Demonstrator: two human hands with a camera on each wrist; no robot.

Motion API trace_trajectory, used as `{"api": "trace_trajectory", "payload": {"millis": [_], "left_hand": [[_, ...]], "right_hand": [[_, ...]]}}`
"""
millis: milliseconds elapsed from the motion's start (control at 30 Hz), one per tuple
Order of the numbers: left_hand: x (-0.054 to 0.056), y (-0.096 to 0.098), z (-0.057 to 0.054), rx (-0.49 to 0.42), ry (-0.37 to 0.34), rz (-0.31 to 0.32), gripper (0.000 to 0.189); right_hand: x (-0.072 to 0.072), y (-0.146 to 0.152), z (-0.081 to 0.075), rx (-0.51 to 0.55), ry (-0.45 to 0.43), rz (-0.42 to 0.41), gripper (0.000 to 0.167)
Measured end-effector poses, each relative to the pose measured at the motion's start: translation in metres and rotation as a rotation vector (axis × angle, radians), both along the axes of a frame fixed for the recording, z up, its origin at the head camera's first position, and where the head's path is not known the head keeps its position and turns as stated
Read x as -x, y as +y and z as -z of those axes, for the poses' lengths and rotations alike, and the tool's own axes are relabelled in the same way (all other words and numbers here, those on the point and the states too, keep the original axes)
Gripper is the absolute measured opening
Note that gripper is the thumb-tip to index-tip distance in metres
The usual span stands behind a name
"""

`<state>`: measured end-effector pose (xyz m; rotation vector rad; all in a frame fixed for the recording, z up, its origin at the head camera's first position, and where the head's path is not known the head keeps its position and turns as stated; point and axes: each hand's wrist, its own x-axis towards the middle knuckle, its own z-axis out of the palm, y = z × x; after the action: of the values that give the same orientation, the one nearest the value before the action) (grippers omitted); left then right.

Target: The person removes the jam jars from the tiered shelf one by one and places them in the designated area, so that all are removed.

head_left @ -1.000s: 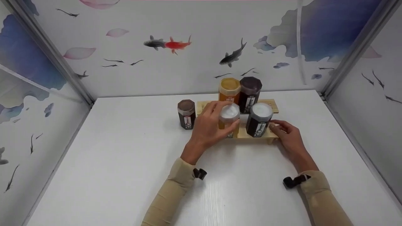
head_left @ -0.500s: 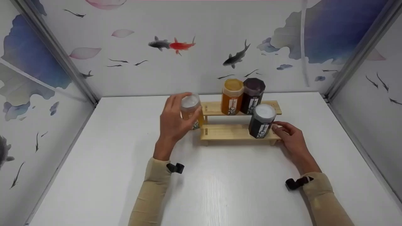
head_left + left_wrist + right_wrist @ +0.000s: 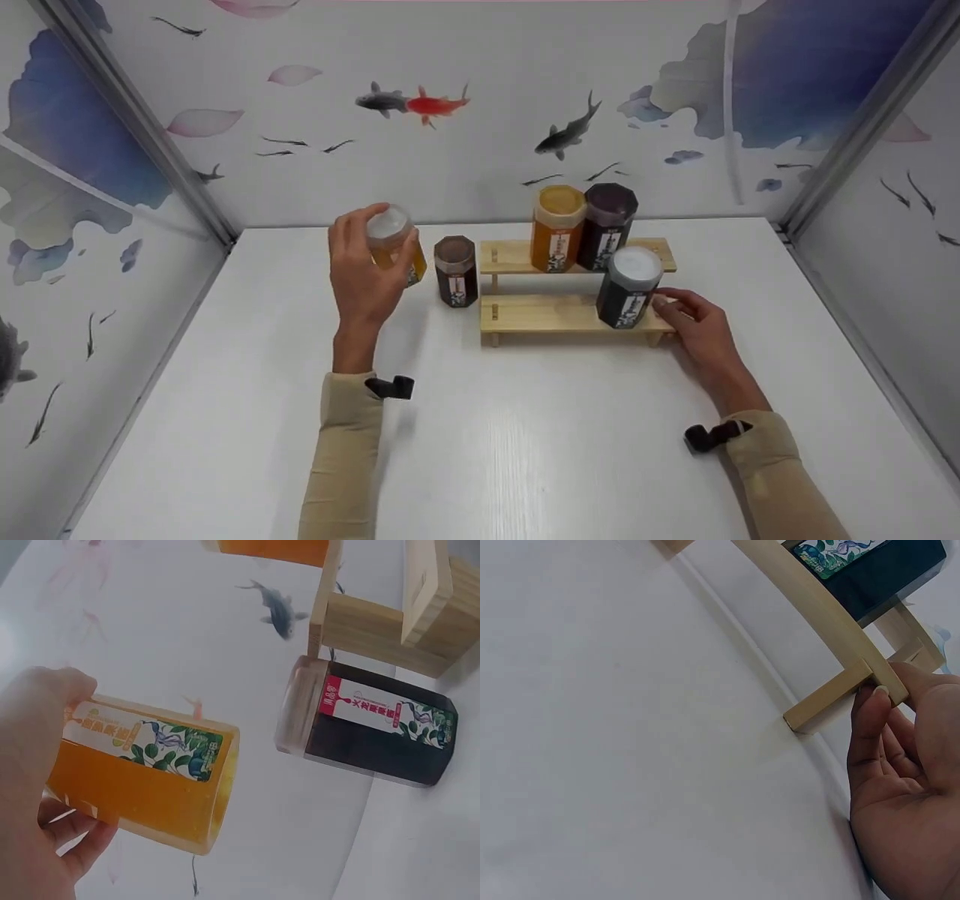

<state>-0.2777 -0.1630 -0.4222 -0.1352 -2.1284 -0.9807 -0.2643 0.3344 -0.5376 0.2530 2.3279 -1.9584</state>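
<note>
At the near side of the white table (image 3: 450, 465), two tan sleeves (image 3: 341, 450) reach forward, each with a small black camera (image 3: 394, 388) at the wrist. A little further, the right hand (image 3: 709, 337) pinches the right end of the lower board of a two-level wooden rack (image 3: 544, 315), thumb and fingers bent around the wood. On this board, near that hand, stands a dark jar with a white lid (image 3: 622, 300). To the left, the left hand (image 3: 364, 274) has thumb and fingers curved around the upper part of an amber jar (image 3: 150, 772), which is held above the table. Between this jar and the rack, a brown-lidded jar (image 3: 456, 281) stands on the table. For holding well, I think the grip should be firm but not squeezing, the amber jar upright, and its base away from its neighbour; the right hand probably helps best with light, steady pressure, without pulling. Behind, on the upper board, an orange jar (image 3: 557, 240) and a purple-black jar (image 3: 615, 225) stand side by side, and farthest is the painted wall (image 3: 487, 157).
</note>
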Motion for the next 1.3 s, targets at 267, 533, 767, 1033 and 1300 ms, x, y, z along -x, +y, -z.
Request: {"api": "trace_trajectory", "payload": {"millis": [267,533,767,1033,1300], "left_hand": [[0.018,-0.006,0.036,-0.016,-0.119,-0.009,0.051],[0.03,-0.01,0.074,-0.049,-0.254,0.073,0.056],[0.033,-0.011,0.085,-0.072,-0.291,0.143,0.052],[0.037,-0.009,0.092,-0.139,-0.304,0.257,0.052],[0.043,-0.012,0.105,-0.245,-0.259,0.349,0.053]], "right_hand": [[-0.001,-0.002,-0.003,-0.022,0.007,-0.006,0.061],[-0.001,-0.002,-0.002,-0.012,0.03,-0.015,0.06],[-0.001,-0.002,-0.002,-0.045,0.011,-0.013,0.063],[-0.005,-0.004,-0.009,0.061,-0.003,-0.012,0.059],[-0.002,-0.002,-0.001,0.018,0.015,0.005,0.061]]}}
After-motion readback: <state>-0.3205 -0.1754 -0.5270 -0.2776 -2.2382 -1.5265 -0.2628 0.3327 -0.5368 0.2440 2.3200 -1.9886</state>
